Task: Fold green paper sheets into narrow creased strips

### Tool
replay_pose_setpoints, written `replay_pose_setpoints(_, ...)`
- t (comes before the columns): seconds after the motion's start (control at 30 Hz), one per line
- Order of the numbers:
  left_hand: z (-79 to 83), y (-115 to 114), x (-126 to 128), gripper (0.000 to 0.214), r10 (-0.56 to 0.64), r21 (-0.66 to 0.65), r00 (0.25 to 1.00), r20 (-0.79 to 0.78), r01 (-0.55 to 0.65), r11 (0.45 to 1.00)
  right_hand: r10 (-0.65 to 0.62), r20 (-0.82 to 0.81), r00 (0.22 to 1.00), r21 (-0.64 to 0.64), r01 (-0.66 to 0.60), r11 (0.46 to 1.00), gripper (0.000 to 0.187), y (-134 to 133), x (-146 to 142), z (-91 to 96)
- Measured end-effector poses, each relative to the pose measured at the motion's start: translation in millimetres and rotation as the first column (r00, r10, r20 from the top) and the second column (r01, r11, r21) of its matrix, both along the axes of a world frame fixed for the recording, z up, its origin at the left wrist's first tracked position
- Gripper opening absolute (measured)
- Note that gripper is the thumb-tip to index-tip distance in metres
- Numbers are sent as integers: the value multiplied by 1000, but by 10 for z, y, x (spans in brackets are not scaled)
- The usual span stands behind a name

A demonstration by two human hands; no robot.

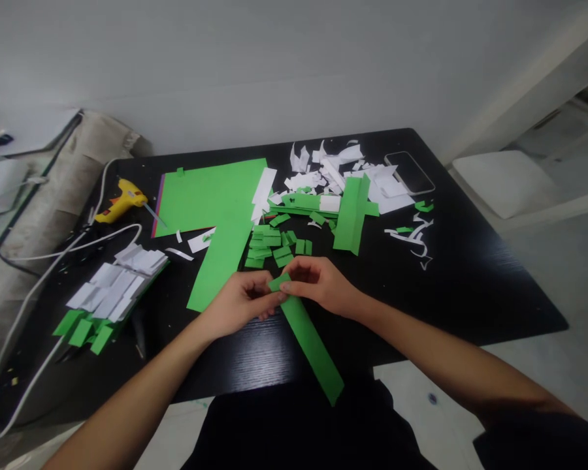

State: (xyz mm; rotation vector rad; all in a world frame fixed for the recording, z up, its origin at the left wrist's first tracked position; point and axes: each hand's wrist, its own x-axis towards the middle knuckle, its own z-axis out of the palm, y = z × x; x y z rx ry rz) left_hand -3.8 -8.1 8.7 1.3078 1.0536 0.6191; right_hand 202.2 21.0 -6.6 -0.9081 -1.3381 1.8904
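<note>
Pinching one green strip (310,339): left hand (242,301), right hand (318,284), fingers pressed tight. One glue gun (120,201), one phone (409,172) on table (470,281).

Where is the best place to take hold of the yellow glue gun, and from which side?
Take its handle, coming from above on the left. The glue gun lies flat; its metal nozzle points right at the green sheet and may be hot.
</note>
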Motion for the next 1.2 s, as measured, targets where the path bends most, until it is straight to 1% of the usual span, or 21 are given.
replay_pose_setpoints(0.1, 31, -3, -12, 26, -1, 48, 1000, 11, 0, 999, -22, 6, 1000, -2, 22, 1000, 26, 13, 22, 1)
replay_pose_setpoints(0.23, 73, -7, -14, 28, 2, 116, 1000, -18, 0, 993, -33, -39, 999, -17, 32, 999, 23, 5, 20, 10)
replay_pose_setpoints(0.37, 54, -23, 4, 30, 10, 176, 998, -58, 0, 984, -42, -57, 997, -18, 41, 999, 25, -12, 2, 20)
replay_pose_setpoints(0.43, 44, -29, 1, 29, 20, 236, 997, -78, -1, 972, -47, -53, 998, -25, 46, 999, 24, -12, 2, 22)
replay_pose_setpoints(0.5, 41, -28, -17, 22, 71, 338, 993, -96, -35, 941, -52, -56, 997, -36, 50, 998, 24, -7, 8, 21)
replay_pose_setpoints(0.57, 45, -18, -47, 11, 144, 453, 985, -92, -88, 887, -60, -68, 996, -44, 57, 997, 23, -2, 16, 24)
replay_pose_setpoints(0.63, 50, -4, -78, 17, 184, 551, 980, -82, -109, 828, -67, -76, 995, -51, 64, 997, 22, 1, 23, 30)
replay_pose_setpoints(0.73, 49, 10, -107, 22, 163, 660, 981, -105, -54, 749, -70, -78, 995, -60, 65, 996, 22, -1, 30, 44)
replay_pose_setpoints(0.8, 42, 11, -110, 24, 165, 705, 980, -111, -40, 708, -72, -75, 995, -50, 68, 996, 23, -6, 33, 52)
replay_pose_setpoints(0.93, 22, 5, -104, 32, 179, 742, 979, -95, -50, 669, -78, -68, 995, -8, 78, 997, 24, -19, 39, 67)
replay_pose_setpoints(1.03, 8, 1, -107, 29, 170, 760, 980, -102, -34, 649, -80, -60, 995, 10, 80, 997, 25, -30, 40, 76)
replay_pose_setpoints(1.2, -3, -4, -119, 28, 168, 773, 980, -110, -22, 634, -86, -59, 995, 20, 87, 996, 26, -40, 31, 74)
